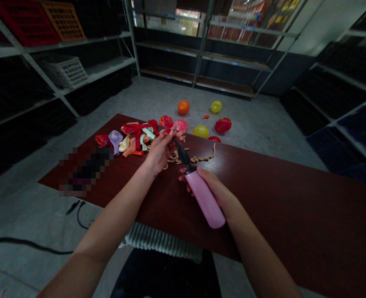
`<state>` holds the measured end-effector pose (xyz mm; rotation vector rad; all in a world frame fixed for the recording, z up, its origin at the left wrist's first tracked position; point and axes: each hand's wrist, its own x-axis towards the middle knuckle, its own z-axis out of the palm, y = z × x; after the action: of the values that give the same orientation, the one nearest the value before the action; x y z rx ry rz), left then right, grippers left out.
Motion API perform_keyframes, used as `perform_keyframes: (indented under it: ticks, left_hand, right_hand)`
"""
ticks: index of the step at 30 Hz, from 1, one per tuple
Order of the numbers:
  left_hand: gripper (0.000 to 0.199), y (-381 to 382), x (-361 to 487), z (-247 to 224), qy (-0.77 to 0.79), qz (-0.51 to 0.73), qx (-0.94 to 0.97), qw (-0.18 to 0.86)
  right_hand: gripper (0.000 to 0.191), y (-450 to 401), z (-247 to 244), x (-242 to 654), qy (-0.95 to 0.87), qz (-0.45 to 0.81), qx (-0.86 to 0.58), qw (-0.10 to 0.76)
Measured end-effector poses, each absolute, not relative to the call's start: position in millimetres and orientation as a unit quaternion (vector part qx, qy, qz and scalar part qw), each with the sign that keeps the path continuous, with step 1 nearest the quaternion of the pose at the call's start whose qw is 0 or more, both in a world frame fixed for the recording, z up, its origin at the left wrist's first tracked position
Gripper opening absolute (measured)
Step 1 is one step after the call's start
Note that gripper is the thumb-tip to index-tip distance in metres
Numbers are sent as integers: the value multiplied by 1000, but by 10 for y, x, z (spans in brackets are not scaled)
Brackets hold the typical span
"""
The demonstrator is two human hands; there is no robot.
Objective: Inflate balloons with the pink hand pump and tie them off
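Observation:
My right hand (208, 180) is wrapped round the upper body of a pink hand pump (206, 201), whose black nozzle points up and to the left over the table. My left hand (162, 151) is at the nozzle's tip, with its fingers bent round something small and red, seemingly a balloon; the exact grip is too small to make out. A heap of uninflated balloons (135, 142) in red, orange, mint and purple lies just left of my left hand. Tan, twisted strands (201, 159) lie on the table behind the nozzle.
The dark red table (263, 186) extends to the right. Inflated balloons, among them an orange one (183, 107) and a yellow one (216, 106), rest on the floor beyond it. A blurred-out object (88, 170) lies at the table's left. Shelves (170, 48) stand behind; a cable (27, 244) crosses the floor.

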<state>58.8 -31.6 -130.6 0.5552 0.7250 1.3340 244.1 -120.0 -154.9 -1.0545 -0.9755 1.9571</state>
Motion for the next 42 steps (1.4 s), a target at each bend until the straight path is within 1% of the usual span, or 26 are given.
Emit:
perform_keyframes:
  ticks: [9,18,30,37,42]
  left_hand:
    - [12,-379,648,-1276,325,579,275,695]
    - [12,-423,687,-1344,309,552,319,706]
    - [26,-453,703,-1337,319,536,325,711]
    - [19,-480,733,-1326,309,526,330,720]
    - [20,-472,716,-1366,298,500,362,728]
  right_hand:
    - [56,-1176,-1548,2429,-376,758,-400,353]
    - [52,-1164,-1575,2455,-366,756,-404,361]
    - [53,-1158,-1587,2460,-358,758,-400,371]
    - [54,-1180,-1553,2450,-354,745,-412,387]
    - [52,-1194,-1544,2455,-357,739,-416,392]
